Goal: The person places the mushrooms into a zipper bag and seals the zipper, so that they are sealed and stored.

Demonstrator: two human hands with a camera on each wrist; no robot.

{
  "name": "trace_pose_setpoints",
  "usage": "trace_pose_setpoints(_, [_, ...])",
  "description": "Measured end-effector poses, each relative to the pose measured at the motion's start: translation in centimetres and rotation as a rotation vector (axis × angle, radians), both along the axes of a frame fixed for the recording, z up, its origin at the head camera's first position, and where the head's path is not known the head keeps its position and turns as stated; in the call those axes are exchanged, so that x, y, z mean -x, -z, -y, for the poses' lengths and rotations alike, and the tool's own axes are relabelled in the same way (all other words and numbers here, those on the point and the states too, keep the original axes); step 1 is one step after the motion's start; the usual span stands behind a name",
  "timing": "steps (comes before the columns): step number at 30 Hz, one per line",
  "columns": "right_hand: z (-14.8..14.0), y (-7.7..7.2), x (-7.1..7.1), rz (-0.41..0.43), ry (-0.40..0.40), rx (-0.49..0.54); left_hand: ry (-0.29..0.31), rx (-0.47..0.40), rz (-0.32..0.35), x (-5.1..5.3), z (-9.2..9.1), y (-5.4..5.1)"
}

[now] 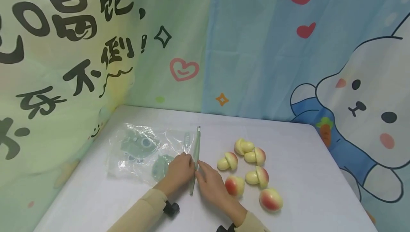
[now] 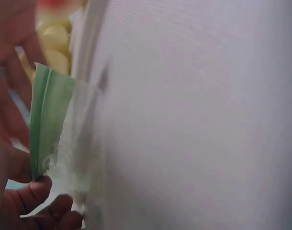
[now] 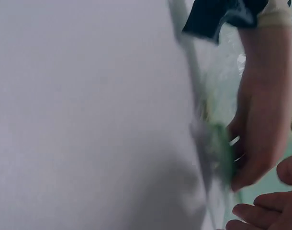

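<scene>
A clear plastic zip bag with pale green printed shapes lies on the white table, its green zip strip along the right edge. In the left wrist view the strip stands up from the table. My left hand pinches that strip between thumb and fingers, also visible in the left wrist view as the hand at lower left. My right hand is just right of the strip, fingers extended. The right wrist view shows its fingers spread near the strip, with no hold visible.
Several yellow, mushroom-shaped pieces with red-tinted caps lie right of my right hand. Two rounder red-and-yellow pieces sit nearer the front. A printed cloth backdrop rises behind the table.
</scene>
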State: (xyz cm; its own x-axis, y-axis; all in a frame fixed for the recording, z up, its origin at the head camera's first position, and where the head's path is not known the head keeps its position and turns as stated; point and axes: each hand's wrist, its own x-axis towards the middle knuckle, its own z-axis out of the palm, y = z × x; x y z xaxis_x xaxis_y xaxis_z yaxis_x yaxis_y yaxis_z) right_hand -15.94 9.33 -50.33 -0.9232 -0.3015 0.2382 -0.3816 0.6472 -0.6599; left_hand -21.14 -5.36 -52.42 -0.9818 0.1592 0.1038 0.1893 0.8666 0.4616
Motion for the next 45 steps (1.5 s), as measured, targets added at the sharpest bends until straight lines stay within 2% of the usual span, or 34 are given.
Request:
trace_pose_setpoints(4, [-0.1, 0.7, 0.5, -0.053, -0.035, -0.063, 0.024, -0.095, -0.014, -0.2, 0.9, -0.1])
trace_pose_setpoints(9, [-0.2, 1.4, 1.2, -0.146, -0.047, -0.253, 0.058, -0.15, -0.022, -0.7, 1.5, -0.6])
trace_pose_setpoints(13, [-0.2, 1.5, 1.6, -0.221, -0.071, -0.408, 0.024, -0.205, 0.0, -1.1, 2.0, -1.6])
trace_pose_setpoints(17, [0.0, 1.2, 1.5, -0.156, -0.112, -0.478, -0.075, -0.274, 0.034, -1.1, 2.8, -2.6])
trace_pose_setpoints(21, [0.1, 1.0, 1.4, -0.053, -0.121, -0.464, -0.174, -0.333, 0.033, -1.1, 3.9, -3.9])
trace_pose_setpoints(26, [0.2, 0.7, 1.6, 0.037, -0.124, -0.435, -0.218, -0.367, -0.004, -1.1, 5.7, -5.7])
trace_pose_setpoints(31, [0.1, 0.3, 1.9, 0.075, -0.16, -0.452, -0.181, -0.396, 0.06, -0.9, 7.5, -7.6])
trace_pose_setpoints(37, [-0.2, 0.0, 2.8, 0.092, -0.211, -0.526, -0.117, -0.387, 0.13, 0.3, 8.7, -8.5])
trace_pose_setpoints(43, [-0.3, -0.9, 3.6, 0.14, -0.249, -0.584, -0.042, -0.304, 0.272, 1.7, 9.0, -9.7])
trace_pose_setpoints(45, [-0.2, -1.2, 3.6, 0.167, -0.265, -0.597, -0.015, -0.266, 0.283, 2.2, 9.1, -9.8])
